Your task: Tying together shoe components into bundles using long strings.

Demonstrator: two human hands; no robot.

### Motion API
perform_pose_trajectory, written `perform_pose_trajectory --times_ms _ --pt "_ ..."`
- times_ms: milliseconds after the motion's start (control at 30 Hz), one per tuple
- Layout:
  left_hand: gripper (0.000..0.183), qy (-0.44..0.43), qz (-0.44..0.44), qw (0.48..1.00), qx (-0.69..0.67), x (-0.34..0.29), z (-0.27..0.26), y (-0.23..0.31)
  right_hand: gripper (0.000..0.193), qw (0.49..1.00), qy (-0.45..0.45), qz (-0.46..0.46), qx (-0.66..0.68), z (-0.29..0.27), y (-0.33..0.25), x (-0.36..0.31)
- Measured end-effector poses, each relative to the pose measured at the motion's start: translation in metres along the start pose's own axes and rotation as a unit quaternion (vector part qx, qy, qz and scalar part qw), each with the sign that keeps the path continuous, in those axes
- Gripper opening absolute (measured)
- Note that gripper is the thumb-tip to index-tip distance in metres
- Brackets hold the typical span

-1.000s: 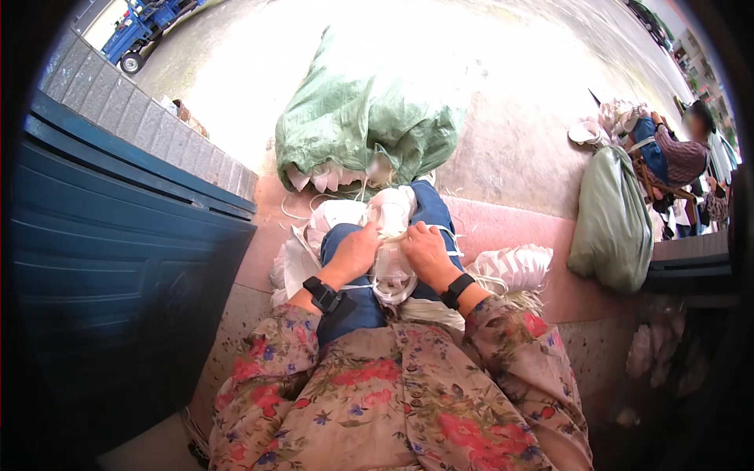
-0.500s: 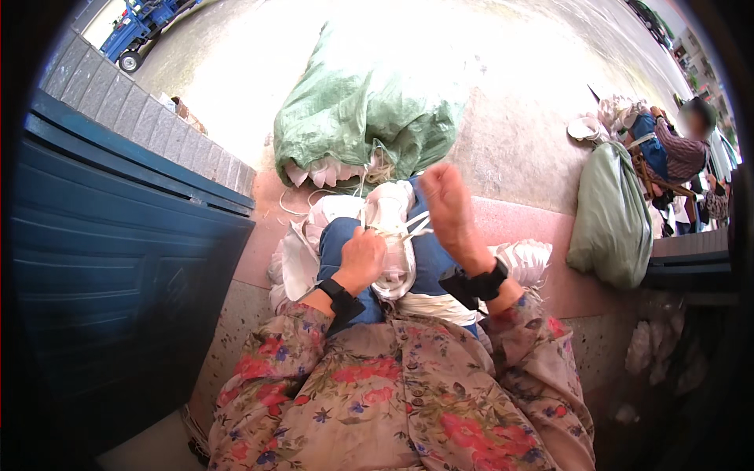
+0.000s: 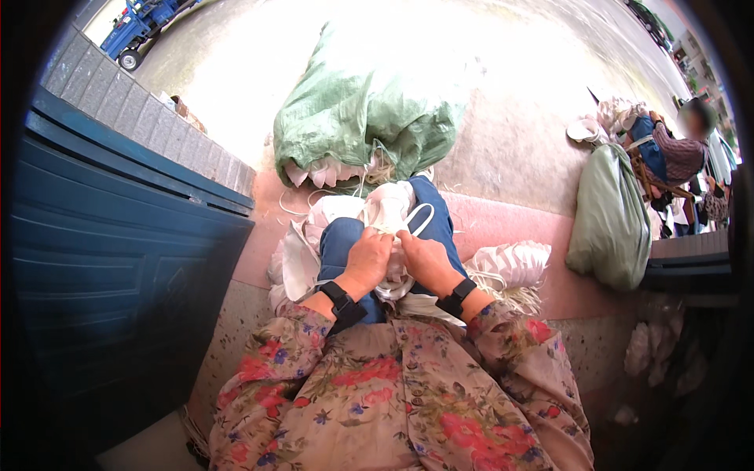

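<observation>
A white shoe (image 3: 387,202) rests between my knees, partly hidden under both hands. A white shoelace (image 3: 425,220) rises from it in a loop beside my right hand. My left hand (image 3: 366,261) is closed over the shoe's left side, its fingertips pinching at the lacing. Close beside it, my right hand (image 3: 429,262) is also closed, thumb and fingers together on the lace. The two hands almost meet over the middle of the shoe. Exactly how the lace runs under the fingers is hidden.
A large green woven sack (image 3: 369,118) with white pieces at its mouth lies ahead. Stacked white pieces (image 3: 514,265) with loose laces sit right of my legs. A blue door (image 3: 126,267) stands left. Another green sack (image 3: 609,220) and a seated person (image 3: 675,153) are at right.
My right hand has come down and inward from its raised place on the right, to the shoe beside my left hand. The left hand stays nearly in place. My right knee has shifted outward.
</observation>
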State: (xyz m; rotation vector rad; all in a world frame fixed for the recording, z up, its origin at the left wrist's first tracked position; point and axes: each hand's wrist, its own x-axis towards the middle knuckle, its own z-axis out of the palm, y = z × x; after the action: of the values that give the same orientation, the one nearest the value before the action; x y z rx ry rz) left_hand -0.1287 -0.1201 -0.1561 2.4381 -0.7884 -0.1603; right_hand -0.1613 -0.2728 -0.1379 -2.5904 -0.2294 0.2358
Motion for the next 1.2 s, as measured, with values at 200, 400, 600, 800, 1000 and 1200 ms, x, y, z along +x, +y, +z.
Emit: perform_pose_trajectory --times_ms 200,400,600,800,1000,1200 --pt "0.02 0.023 0.004 1.0 0.004 0.013 0.011 0.006 0.026 0.998 0.032 0.014 0.059 0.001 0.017 0.006" --pt "0.026 -0.022 -0.059 0.998 -0.03 0.007 0.015 0.0 0.022 0.966 0.101 0.019 0.237 0.036 0.031 0.008" --pt "0.022 -0.076 -0.038 0.989 0.122 0.0 -0.025 0.008 0.024 0.942 0.119 0.069 0.305 0.005 0.014 0.021" --pt "0.018 -0.105 -0.088 0.982 0.127 0.006 0.009 -0.003 0.023 0.934 0.095 0.041 0.343 -0.013 0.0 0.019" --pt "0.016 -0.005 -0.006 0.999 -0.04 -0.01 0.017 0.001 0.009 0.98 0.043 0.031 0.193 0.006 0.044 0.013" --pt "0.012 0.079 0.044 0.993 -0.069 -0.025 0.013 -0.006 0.025 0.989 0.028 -0.02 0.144 0.03 0.064 0.01"
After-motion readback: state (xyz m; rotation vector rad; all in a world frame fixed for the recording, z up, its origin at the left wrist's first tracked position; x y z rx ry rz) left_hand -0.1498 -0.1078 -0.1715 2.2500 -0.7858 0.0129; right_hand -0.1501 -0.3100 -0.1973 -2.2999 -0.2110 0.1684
